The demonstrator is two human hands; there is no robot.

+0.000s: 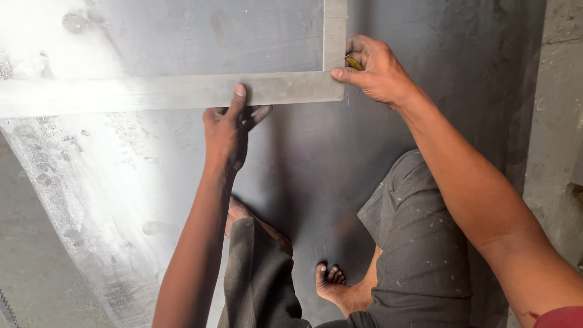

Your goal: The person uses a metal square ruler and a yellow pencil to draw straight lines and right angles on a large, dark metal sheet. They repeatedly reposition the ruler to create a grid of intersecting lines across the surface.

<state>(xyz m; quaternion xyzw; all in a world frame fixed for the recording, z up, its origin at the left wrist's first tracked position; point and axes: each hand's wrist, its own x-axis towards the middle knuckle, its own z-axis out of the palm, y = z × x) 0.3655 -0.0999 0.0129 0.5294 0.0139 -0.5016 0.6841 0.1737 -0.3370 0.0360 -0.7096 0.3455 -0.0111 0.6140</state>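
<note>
A large steel L-shaped square [182,91] lies flat on a dark metal sheet [303,158]. Its long arm runs left to right and its short arm [334,30] goes up past the top edge. My left hand [228,127] presses down on the long arm, fingers spread over its near edge. At the square's outer corner, my right hand [376,70] pinches a small yellow marking tool [354,62] against the sheet beside the short arm.
I squat on the sheet, with grey trousers [419,243] and a bare foot [331,282] below the hands. Bright glare washes the sheet's left part [73,158]. A concrete floor [559,121] borders the sheet at right and lower left.
</note>
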